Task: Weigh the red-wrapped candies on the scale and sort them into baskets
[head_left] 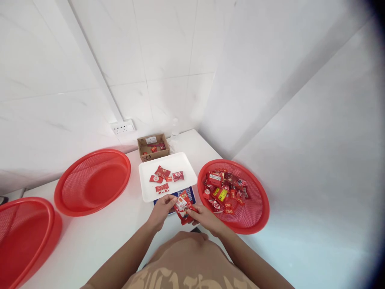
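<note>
A red printed packet (183,205) is held up between my two hands, in front of a blue scale (188,192). The fingers of my left hand (162,209) pinch its left edge. On its right side, my right hand (204,217) grips the packet with the thumb over the front. Just beyond lies a white tray (147,176) on the scale, bearing several small red packets (162,172). A red mesh basket (258,204) to the right holds a pile of red wrapped packets (222,192).
A small cardboard box (146,157) with red packets inside stands behind the tray, beside a clear bottle (175,130). Two red baskets sit at left, a farther one (93,152) and a nearer one (49,233). A socket (123,127) is on the wall.
</note>
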Demonstrator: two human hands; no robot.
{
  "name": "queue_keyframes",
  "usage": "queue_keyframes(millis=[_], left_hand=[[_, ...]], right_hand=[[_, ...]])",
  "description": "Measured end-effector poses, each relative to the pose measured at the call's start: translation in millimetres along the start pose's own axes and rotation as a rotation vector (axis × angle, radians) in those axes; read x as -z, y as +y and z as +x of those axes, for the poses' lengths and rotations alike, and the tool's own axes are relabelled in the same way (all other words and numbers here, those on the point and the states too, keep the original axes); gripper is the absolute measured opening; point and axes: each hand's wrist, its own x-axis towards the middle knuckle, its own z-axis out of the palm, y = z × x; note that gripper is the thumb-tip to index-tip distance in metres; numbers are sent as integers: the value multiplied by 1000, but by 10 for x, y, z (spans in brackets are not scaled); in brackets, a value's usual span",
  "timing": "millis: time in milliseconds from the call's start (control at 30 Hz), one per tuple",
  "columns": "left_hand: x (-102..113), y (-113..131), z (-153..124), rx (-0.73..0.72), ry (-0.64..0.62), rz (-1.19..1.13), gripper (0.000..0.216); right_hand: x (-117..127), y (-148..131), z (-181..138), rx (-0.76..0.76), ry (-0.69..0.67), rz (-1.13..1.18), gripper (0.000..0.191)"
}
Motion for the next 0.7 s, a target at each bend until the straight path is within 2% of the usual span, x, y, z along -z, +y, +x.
queue_keyframes(millis=[200, 467, 700], left_hand=[[69, 12, 8, -11, -31, 126, 32], [81, 39, 11, -42, -12, 130, 32], [102, 53, -8, 81, -46, 221, 36]], right_hand=[[21, 88, -25, -5, -3, -27, 55], [14, 69, -51, 16, 3, -67, 50], [46, 72, -44, 48, 49, -98, 47]])
